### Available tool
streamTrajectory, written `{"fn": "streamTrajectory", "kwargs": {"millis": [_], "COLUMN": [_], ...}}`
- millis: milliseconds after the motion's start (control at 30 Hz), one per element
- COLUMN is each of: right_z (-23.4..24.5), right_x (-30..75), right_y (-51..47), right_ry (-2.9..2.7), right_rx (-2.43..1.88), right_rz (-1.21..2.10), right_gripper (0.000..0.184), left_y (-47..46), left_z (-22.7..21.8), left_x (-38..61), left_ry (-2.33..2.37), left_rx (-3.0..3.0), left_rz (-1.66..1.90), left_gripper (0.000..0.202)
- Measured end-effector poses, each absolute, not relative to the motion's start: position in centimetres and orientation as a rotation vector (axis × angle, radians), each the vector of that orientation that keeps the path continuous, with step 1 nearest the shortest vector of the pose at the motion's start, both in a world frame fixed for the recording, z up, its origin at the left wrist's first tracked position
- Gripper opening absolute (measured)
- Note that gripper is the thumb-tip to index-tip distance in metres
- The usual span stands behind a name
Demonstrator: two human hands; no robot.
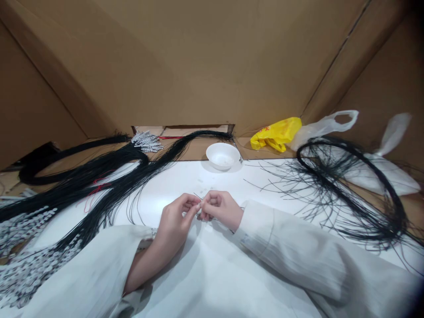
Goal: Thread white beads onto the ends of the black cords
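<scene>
My left hand (176, 220) and my right hand (222, 208) meet over the white tabletop, fingertips touching. Both are closed in a pinch around a thin black cord (198, 195), whose short end sticks up between them. Something small and pale sits at the pinch, perhaps a bead, too small to make out. Just beyond the hands stands a white bowl (223, 155) with small whitish bits in the bottom. A few similar bits lie on the table between bowl and hands. Black cord bundles (132, 187) strung with white beads (36, 269) spread at the left.
To the right lies a loose coil of black cords (391, 185), its ends fanning over the table. Behind it are a clear plastic bag (380, 174), a white plastic bag (327, 126) and a yellow bag (278, 134). Cardboard walls (185, 66) enclose the table. Red string (96, 190) ties the left bundle.
</scene>
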State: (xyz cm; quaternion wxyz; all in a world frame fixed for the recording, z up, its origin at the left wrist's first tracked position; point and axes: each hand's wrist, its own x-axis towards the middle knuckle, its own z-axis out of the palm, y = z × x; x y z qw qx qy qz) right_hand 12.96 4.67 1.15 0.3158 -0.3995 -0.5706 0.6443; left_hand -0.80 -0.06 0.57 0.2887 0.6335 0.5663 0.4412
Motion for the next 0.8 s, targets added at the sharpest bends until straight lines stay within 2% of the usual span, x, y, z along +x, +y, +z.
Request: {"fn": "streamTrajectory", "kwargs": {"millis": [300,800], "right_z": [1.3,1.06], "right_x": [13.18,13.02], "right_y": [4.7,4.54], "right_ry": [-1.542,-1.528], "right_rx": [-1.071,-1.085], "right_rz": [1.705,1.666], "right_gripper": [0.006,0.009], "left_y": [-0.48,-0.31], "left_z": [1.35,0.86], "left_x": [-0.82,-0.75], "left_ry": [1.63,1.579], "left_rx": [1.842,1.796], "left_rz": [1.063,1.106], "left_gripper": [0.011,0.013]}}
